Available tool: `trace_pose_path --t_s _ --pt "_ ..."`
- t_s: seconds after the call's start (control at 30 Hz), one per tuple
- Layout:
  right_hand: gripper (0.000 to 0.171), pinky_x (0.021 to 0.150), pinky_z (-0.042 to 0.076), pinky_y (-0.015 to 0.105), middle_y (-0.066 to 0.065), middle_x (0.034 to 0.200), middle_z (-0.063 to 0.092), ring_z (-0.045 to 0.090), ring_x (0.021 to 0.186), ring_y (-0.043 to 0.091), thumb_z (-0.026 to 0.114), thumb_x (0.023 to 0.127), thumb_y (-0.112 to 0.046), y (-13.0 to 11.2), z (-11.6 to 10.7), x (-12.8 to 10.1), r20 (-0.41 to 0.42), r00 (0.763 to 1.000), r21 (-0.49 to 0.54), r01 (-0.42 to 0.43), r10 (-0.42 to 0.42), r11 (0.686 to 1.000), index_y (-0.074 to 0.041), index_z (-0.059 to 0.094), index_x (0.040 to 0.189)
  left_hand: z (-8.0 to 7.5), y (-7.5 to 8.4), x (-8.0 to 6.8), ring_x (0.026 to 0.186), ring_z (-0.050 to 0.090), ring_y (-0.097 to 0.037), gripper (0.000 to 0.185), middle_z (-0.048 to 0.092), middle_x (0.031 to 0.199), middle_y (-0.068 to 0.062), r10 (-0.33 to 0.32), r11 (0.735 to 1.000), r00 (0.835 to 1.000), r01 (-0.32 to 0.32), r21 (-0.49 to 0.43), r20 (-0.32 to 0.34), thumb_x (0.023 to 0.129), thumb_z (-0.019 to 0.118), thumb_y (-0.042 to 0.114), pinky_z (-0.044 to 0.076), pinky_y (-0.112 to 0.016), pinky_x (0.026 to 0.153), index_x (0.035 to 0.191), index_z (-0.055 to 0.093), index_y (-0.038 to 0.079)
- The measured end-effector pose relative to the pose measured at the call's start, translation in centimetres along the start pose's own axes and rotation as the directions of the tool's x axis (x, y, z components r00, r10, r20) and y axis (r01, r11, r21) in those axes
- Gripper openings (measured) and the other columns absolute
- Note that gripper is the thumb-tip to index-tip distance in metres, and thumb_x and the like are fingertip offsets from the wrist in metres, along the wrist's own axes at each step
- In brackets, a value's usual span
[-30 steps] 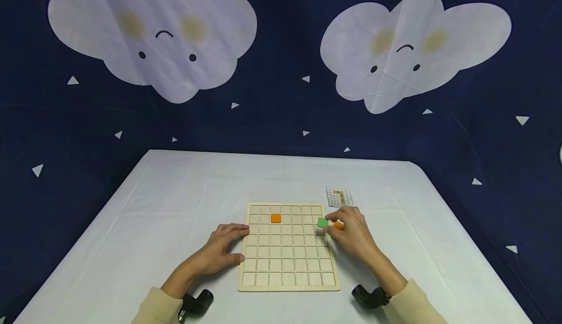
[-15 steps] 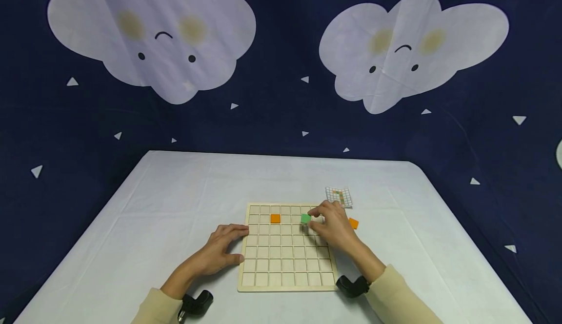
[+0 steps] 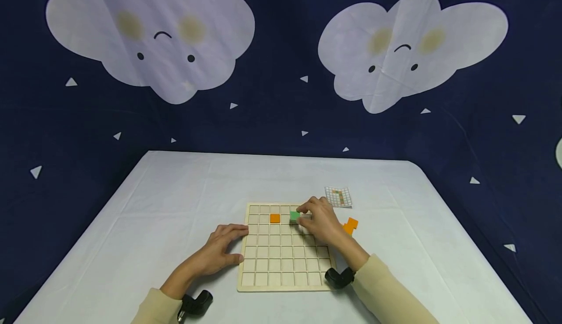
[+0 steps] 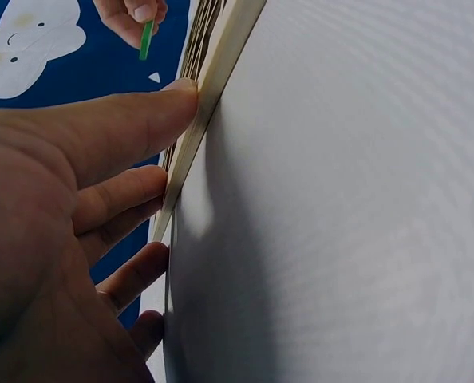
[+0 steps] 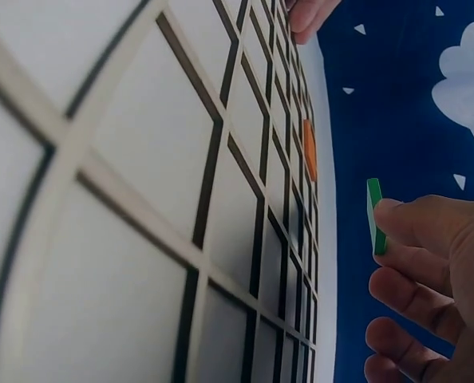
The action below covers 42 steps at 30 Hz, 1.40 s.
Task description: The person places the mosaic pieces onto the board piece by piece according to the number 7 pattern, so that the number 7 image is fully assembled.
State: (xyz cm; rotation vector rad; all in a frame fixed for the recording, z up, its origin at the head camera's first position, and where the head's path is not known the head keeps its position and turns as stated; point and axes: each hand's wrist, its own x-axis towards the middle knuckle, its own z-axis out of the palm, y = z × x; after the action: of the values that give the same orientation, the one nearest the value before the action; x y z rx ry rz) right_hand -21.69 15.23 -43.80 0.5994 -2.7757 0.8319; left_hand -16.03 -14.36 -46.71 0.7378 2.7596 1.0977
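Right now the right hand (image 3: pixel 318 221) pinches a green tile (image 3: pixel 294 215) between thumb and fingertips, just above the far rows of the wooden grid board (image 3: pixel 287 280), two cells right of the orange tile (image 3: pixel 275 218) already seated there. The right wrist view shows the green tile (image 5: pixel 374 215) held on edge, clear of the board. To seat it well, I judge the tile should be turned flat, squared to the cell walls, lowered straight down and let go only once it sits level in the cell.

The left hand (image 3: pixel 219 253) lies flat on the table (image 3: pixel 175 192), its straight fingers pressed against the board's left edge, which steadies it.

Two more orange tiles (image 3: pixel 350 226) lie on the table off the board's far right corner, near a small pattern card (image 3: pixel 339 196). The card shows a coloured grid; no writing or brand is readable anywhere.
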Motion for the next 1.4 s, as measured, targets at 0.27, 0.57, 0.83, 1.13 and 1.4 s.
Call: trace_pose_path --t_s 0.27,0.57,0.83,1.13,1.4 --pt "0.020 0.076 0.032 0.031 -0.001 0.087 0.060 0.041 0.078 0.014 0.071 0.081 -0.022 -0.4 0.5 0.6 0.027 1.000 -0.007 0.007 -0.007 1.000 -0.013 0.072 0.099 -0.1 0.1 0.0 0.127 0.036 -0.029 0.058 0.046 0.140 -0.005 -0.006 1.000 1.000 0.006 0.003 0.003 0.079 0.072 0.020 0.024 -0.057 0.102 0.132 0.052 0.007" --pt "0.020 0.077 0.035 0.034 -0.002 0.089 0.061 0.044 0.082 0.015 0.071 0.081 -0.023 -0.4 1.3 1.3 0.062 0.998 -0.038 -0.002 0.005 0.999 -0.014 0.072 0.099 -0.2 0.2 -0.1 0.128 0.035 -0.030 0.057 0.046 0.140 -0.007 -0.014 1.000 1.000 0.014 -0.004 0.011 0.080 0.072 0.018 0.023 -0.058 0.103 0.132 0.052 0.006" --pt "0.020 0.077 0.035 0.034 -0.002 0.088 0.061 0.044 0.081 0.014 0.071 0.082 -0.025 -0.3 1.9 1.7 0.097 0.995 -0.084 0.013 -0.005 0.996 -0.014 0.072 0.098 -0.1 0.2 -0.1 0.128 0.035 -0.030 0.057 0.046 0.140 -0.006 -0.020 1.000 1.000 0.020 -0.009 0.012 0.080 0.072 0.020 0.023 -0.058 0.103 0.132 0.052 0.007" --pt "0.019 0.075 0.033 0.032 -0.002 0.090 0.060 0.043 0.082 0.014 0.070 0.083 -0.025 -0.3 2.3 1.8 0.134 0.991 -0.100 0.023 -0.009 0.995 -0.014 0.072 0.098 -0.1 0.2 0.0 0.127 0.036 -0.030 0.057 0.046 0.141 -0.006 -0.017 1.000 1.000 0.017 -0.002 0.009 0.080 0.072 0.020 0.024 -0.058 0.102 0.132 0.052 0.007" --pt "0.018 0.074 0.035 0.032 -0.003 0.089 0.060 0.043 0.081 0.014 0.071 0.082 -0.024 -0.3 2.5 1.8 0.115 0.993 -0.118 0.048 -0.034 0.992 -0.013 0.072 0.097 0.0 0.1 0.0 0.127 0.035 -0.030 0.057 0.046 0.141 -0.006 -0.018 1.000 1.000 0.018 -0.006 0.007 0.080 0.072 0.020 0.023 -0.057 0.102 0.132 0.052 0.007"
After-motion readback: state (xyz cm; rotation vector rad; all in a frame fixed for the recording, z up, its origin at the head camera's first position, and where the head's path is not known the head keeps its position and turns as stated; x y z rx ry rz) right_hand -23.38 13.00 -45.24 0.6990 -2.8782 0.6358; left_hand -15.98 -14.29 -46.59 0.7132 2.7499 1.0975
